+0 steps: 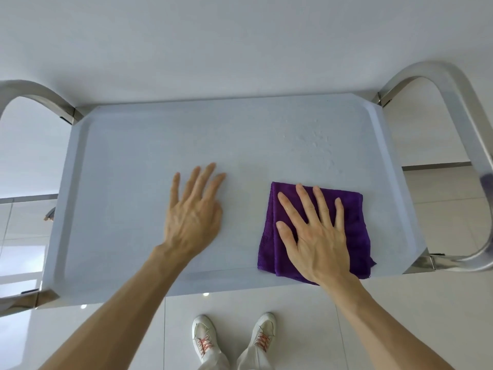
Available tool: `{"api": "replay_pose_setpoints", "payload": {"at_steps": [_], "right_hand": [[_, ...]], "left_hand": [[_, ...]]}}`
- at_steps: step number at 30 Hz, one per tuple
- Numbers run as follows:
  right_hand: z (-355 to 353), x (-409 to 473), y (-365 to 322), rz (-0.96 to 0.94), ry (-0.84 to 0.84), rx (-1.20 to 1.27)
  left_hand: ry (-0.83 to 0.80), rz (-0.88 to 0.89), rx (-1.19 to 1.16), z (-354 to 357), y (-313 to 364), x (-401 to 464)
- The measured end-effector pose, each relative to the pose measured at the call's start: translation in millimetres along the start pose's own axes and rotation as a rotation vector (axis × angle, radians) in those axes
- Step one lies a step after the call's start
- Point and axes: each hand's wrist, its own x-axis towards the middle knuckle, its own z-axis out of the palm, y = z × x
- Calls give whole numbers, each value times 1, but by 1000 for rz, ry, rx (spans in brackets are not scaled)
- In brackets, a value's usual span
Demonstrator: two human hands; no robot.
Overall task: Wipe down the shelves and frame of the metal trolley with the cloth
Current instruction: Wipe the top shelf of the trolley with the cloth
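Bright, even daylight; faint shadows. The pale blue-grey rectangular trolley shelf [133, 156] is sharp; beside it, curved steel handles [453, 108] bow and blur with wide-angle distortion.

Bare shelf [128, 161] left and behind; handle loops [453, 108] at ends.

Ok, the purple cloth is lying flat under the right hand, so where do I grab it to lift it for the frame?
Probably at the far right corner of the purple cloth, coming from above. The cloth lies folded flat on the top shelf, and the right hand presses its left and middle part with straight fingers, so the right edge is bare. The left hand rests flat on the shelf, apart from it.
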Motion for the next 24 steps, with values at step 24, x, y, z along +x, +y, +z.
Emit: {"api": "replay_pose_setpoints", "payload": {"at_steps": [24], "right_hand": [[1, 21, -44, 161, 24, 110]], "left_hand": [[-135, -152, 77, 34, 22, 14]]}}
